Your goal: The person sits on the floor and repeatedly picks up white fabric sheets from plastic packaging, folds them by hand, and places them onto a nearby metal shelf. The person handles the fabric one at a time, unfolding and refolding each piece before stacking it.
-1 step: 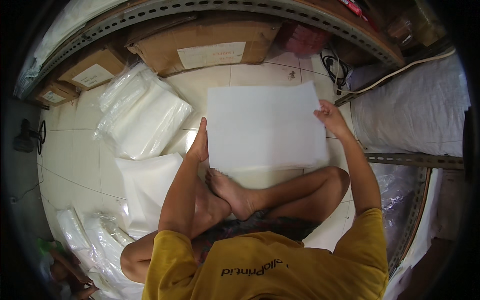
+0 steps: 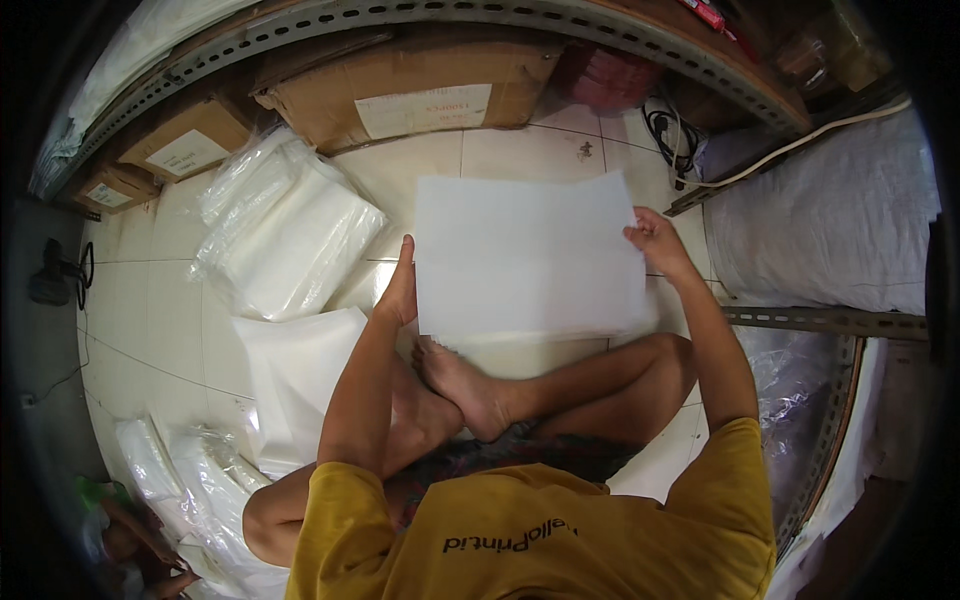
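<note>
Between my hands, over the floor in front of my crossed legs, is a white rectangular sheet (image 2: 530,255). Whether it is one layer or a thin stack I cannot tell. My left hand (image 2: 401,288) stands on edge along its left side, thumb pointing up, palm against the border; the other fingers are hidden behind it. At the upper right side, my right hand (image 2: 652,243) pinches the border between thumb and curled fingers. Left of my left forearm lies a loose white sheet (image 2: 295,365), partly under my leg.
Clear-wrapped white bundles (image 2: 290,235) lie on the tiles at left, with more plastic packs (image 2: 205,480) lower left. Cardboard boxes (image 2: 420,85) sit under a metal shelf (image 2: 330,18). A large white sack (image 2: 820,220) stands at right. Another person's arm (image 2: 140,535) shows lower left.
My right hand has shifted slightly left and down, and the sheet's right edge has moved inward with it. My left hand stays where it was.
</note>
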A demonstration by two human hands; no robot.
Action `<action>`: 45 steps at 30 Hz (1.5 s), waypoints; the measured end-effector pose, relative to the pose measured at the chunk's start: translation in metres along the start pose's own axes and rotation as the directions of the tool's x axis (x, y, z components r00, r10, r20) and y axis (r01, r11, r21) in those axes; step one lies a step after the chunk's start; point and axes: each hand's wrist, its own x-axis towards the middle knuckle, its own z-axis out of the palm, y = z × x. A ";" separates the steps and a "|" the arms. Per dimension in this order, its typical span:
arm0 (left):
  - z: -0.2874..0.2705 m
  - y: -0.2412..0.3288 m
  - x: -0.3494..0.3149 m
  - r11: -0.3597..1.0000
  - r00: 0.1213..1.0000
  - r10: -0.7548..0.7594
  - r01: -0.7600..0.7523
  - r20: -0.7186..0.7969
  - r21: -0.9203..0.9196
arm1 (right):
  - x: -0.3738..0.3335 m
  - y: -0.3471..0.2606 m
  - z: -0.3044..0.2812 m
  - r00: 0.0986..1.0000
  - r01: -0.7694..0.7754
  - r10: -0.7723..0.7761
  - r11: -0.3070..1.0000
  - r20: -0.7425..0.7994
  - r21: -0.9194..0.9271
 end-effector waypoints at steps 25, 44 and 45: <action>0.035 -0.001 0.009 0.365 0.901 0.391 0.034 -0.186 0.931 | 0.028 0.037 0.055 0.912 -0.344 0.241 0.891 -0.332 -0.298; 0.078 -0.012 -0.029 0.676 0.835 0.499 -0.206 -0.234 0.708 | 0.001 0.007 0.049 0.933 0.006 0.106 0.951 -0.344 0.309; 0.086 -0.008 -0.043 0.647 0.809 0.546 -0.242 -0.218 0.723 | -0.012 -0.010 0.045 0.920 0.066 0.074 0.939 -0.386 0.338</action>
